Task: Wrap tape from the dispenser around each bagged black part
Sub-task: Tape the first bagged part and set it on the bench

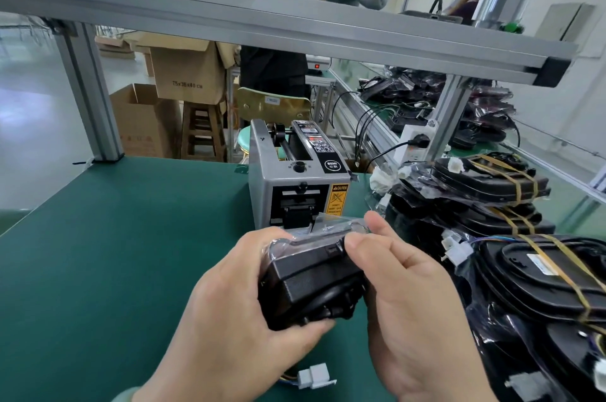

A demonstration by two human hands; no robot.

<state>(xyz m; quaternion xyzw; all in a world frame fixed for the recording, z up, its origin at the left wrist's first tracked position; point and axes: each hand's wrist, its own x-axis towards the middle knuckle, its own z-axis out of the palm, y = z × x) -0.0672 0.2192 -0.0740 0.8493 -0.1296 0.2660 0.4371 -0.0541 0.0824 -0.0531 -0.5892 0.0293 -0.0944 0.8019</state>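
Factory assembly line: aluminium-framed workbenches (pixel 295 31).

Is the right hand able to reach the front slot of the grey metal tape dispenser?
Probably yes: the slot is close ahead, but the right hand pinches the clear-bagged black part and must release it first.

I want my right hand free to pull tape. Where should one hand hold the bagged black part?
Grip the bagged black part round its boxy body from the left, as the left hand does. Its flat rigid faces give firm purchase; the loose bag flap and dangling connector likely would not.
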